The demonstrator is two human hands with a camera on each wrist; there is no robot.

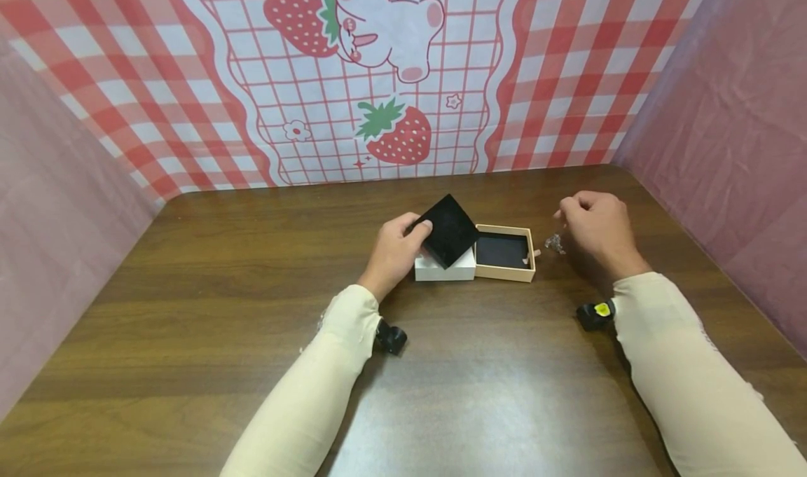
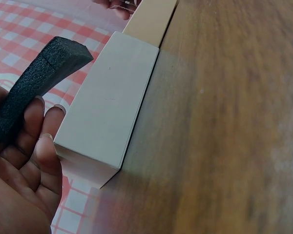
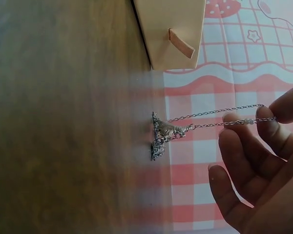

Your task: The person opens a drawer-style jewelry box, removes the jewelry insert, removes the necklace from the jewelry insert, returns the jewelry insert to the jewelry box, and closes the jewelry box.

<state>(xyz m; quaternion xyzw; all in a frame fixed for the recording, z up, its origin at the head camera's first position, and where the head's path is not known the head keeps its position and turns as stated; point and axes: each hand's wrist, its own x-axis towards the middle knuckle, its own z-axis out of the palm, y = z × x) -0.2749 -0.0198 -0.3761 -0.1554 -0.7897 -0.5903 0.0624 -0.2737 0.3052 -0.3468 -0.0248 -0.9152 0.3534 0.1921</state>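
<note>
My left hand [image 1: 392, 254] grips a black foam pad [image 1: 450, 230] by its left corner, thumb on top. The pad is tilted over a white box cover [image 1: 445, 272] on the table; the left wrist view shows its thick foam edge [image 2: 34, 78]. Joined to the cover's right side is a tan drawer box [image 1: 504, 274] with a dark interior and a small ribbon pull [image 3: 181, 44]. To the right, my right hand [image 1: 599, 230] pinches the fine chain of a silver necklace [image 3: 224, 125] between thumb and forefinger. Its bunched lower part [image 3: 161, 136] hangs down to the tabletop.
The boxes stand on a brown wooden table [image 1: 221, 288]. Behind it hangs a red-and-white checked cloth [image 1: 567, 78] with strawberries, and pink cloth [image 1: 725, 148] closes off the sides. Each wrist wears a small black camera [image 1: 391, 338].
</note>
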